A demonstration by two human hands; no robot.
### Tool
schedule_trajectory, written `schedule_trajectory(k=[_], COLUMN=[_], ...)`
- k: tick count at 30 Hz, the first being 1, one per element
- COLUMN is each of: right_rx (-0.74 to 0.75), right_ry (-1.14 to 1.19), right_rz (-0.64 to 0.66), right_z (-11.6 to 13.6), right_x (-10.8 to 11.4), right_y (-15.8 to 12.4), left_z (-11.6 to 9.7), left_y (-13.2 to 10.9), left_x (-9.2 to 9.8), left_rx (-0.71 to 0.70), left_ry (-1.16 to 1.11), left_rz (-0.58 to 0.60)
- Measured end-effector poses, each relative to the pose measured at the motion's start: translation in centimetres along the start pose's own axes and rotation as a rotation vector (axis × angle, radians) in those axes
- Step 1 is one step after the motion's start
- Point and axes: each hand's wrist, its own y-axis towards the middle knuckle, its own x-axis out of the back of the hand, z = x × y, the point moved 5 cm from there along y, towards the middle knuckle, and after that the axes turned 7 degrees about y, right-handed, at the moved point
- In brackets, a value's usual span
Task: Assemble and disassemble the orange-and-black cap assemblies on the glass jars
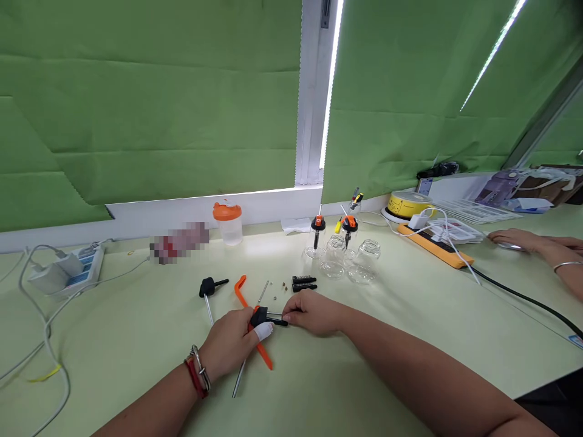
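Note:
My left hand [237,341], its thumb wrapped in white tape, is closed around a black plastic head [260,316] with a black stub pointing right. At the end of a thin metal rod [274,314] by that head, my right hand [310,312] has its fingers pinched together. Under the left hand lie an orange lever-like strip [264,356] and a metal tube [239,379]. A second black head [207,287] with a metal tube is left of the hands. Just beyond them are a long screw [263,292], several tiny metal parts [275,298] and black pieces with springs [304,283].
Bare glass jars [365,261] and jars with black-and-orange tops [317,233] stand behind. An orange-lidded cup [228,224] is near the wall. Power strips [435,246] with cables lie at both sides. Another person's hand [517,240] rests at far right.

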Motion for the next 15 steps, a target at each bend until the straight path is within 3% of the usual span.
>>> schedule_trajectory(k=[7, 11, 15], right_rx=[-0.095, -0.093, -0.093], right_ry=[-0.015, 0.040, 0.266], right_rz=[-0.112, -0.043, -0.008], right_z=[-0.4, 0.0, 0.6], right_x=[0.1, -0.7, -1.6], right_y=[0.2, 0.2, 0.2], left_z=[0.1, -0.1, -0.5], left_y=[0.0, 0.0, -0.1], left_x=[-0.3, -0.3, -0.7], left_rx=[-0.017, -0.056, -0.110], left_ry=[-0.044, -0.096, -0.144], left_rz=[-0.006, 0.000, 0.059])
